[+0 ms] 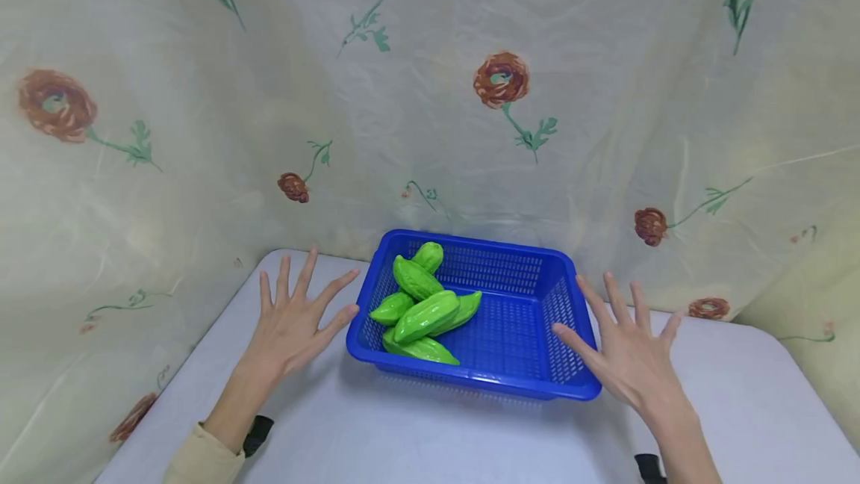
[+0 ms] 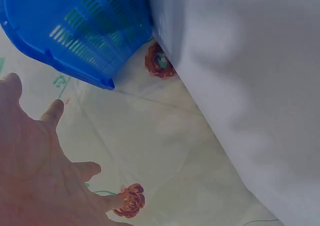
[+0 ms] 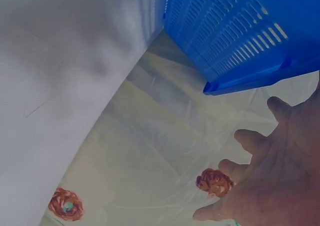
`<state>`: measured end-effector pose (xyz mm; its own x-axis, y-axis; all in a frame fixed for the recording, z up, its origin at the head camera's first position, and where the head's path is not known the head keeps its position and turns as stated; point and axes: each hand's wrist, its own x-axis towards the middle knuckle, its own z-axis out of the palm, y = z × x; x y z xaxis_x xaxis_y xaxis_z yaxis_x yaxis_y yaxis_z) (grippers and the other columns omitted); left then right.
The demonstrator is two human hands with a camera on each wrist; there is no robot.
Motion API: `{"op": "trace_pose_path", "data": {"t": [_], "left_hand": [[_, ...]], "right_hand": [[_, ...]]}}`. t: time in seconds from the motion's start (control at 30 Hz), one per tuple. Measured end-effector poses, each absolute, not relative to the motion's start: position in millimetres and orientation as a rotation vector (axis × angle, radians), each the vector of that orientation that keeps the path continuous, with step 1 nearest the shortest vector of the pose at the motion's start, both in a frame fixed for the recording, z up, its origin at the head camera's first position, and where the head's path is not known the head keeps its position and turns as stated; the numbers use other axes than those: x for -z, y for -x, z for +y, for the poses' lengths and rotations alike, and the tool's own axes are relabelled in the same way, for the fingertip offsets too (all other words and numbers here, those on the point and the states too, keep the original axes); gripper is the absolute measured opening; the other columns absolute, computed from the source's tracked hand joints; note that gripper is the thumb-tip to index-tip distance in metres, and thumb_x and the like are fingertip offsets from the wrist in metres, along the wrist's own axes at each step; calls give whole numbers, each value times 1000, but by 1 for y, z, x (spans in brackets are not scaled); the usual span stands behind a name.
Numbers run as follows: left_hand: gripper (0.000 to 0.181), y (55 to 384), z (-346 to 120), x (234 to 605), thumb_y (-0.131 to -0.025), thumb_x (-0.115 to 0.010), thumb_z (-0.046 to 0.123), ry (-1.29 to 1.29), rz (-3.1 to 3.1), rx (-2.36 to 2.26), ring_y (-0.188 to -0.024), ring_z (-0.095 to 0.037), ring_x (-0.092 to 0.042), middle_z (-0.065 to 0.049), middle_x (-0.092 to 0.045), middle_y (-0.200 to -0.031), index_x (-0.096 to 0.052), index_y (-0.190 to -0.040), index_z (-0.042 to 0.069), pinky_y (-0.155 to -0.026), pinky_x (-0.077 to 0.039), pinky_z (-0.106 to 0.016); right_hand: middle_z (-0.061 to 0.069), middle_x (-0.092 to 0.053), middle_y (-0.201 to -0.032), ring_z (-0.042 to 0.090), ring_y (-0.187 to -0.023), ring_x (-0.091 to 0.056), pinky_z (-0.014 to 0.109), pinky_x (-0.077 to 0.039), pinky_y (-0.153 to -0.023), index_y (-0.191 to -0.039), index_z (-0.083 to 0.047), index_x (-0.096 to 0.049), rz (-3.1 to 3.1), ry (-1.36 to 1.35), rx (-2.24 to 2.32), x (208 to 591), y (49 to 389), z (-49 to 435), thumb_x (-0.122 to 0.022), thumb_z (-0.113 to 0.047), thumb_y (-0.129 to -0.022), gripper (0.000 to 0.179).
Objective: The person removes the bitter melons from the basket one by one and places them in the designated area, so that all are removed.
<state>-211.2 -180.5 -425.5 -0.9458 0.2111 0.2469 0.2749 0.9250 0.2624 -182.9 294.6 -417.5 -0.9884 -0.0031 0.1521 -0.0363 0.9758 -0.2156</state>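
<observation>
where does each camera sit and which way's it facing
Head: worn on the head, facing forward and down at blue basket and green fruits; left hand and right hand show.
Left wrist: worn there, facing basket, white table and floral sheet; left hand partly shows.
Right wrist: worn there, facing basket and table; right hand partly shows.
Wrist views share basket, table, sheet.

My left hand was on the left, my right hand on the right, both with fingers straight and splayed toward the far side, backs upward. My left forearm and right forearm slanted in from the near side.
</observation>
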Motion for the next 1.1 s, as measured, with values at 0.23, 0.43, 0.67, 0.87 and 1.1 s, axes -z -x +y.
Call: {"op": "trace_pose_path", "data": {"t": [0.23, 0.43, 0.67, 0.87, 1.1], "left_hand": [[59, 207, -179, 430, -110, -43, 65, 399, -2844, 476, -149, -57, -48, -21, -9, -182, -34, -166, 50, -122, -25, -81], [55, 200, -175, 431, -113, -41, 61, 380, -2852, 640, -96, -41, -77, -23, -21, -179, -33, -166, 50, -72, -58, -56], [53, 188, -168, 434, -114, -36, 61, 312, -2864, 918, -122, -34, -74, -16, -30, -178, -31, -166, 52, -95, -46, -86], [53, 180, -158, 440, -115, -39, 57, 290, -2787, 1066, -116, -33, -75, -16, -41, -172, -41, -164, 41, -93, -59, -65], [49, 168, -142, 444, -115, -41, 53, 184, -2711, 1298, -84, -16, -73, -11, -51, -165, -47, -161, 37, -74, -54, -36]], "right_hand": [[25, -11, -180, 61, -162, -2, 96, 8, -110, -175, -30, -15, -2961, -65, -357, 412, 183, 286, -48, -82, -98, 98], [25, -11, -181, 60, -163, -4, 96, 4, -111, -175, -32, -11, -2974, -103, -389, 406, 185, 279, -50, -79, -100, 97], [29, -27, -174, 60, -161, -15, 94, -3, -114, -175, -30, -12, -2971, -154, -414, 398, 187, 268, -49, -78, -101, 96], [28, -34, -172, 57, -159, -23, 93, -7, -114, -174, -31, -16, -2970, -231, -425, 391, 186, 261, -49, -76, -103, 91], [26, -37, -171, 56, -157, -30, 90, -10, -117, -172, -29, -27, -2985, -350, -484, 377, 183, 247, -50, -68, -107, 80]]}}
